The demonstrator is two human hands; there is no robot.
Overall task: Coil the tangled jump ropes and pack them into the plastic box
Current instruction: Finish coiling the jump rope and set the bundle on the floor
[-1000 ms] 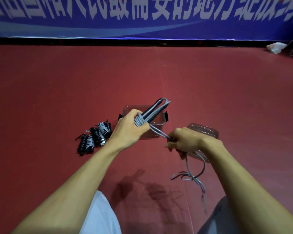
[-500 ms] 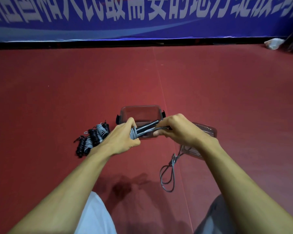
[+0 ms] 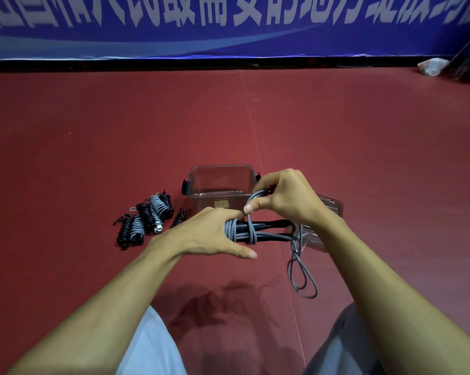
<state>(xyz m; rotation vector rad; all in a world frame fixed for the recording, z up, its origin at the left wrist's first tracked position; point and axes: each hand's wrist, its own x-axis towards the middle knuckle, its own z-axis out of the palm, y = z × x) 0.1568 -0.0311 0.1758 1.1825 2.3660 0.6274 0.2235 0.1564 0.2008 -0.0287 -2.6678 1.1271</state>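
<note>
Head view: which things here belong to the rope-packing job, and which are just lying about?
Job: grey jump rope, gripped by the left hand, its cord pinched by the right hand; clear plastic box; lid; coiled ropes left of the box.
Lying about: white crumpled object, far right; blue banner.

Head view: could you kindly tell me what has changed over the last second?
The right hand rose from the lower right to above the black handles, carrying the grey cord round them in another turn; the loose tail hangs shorter. The left hand still grips the handles. The plastic box, lid and coiled ropes stayed put.
</note>
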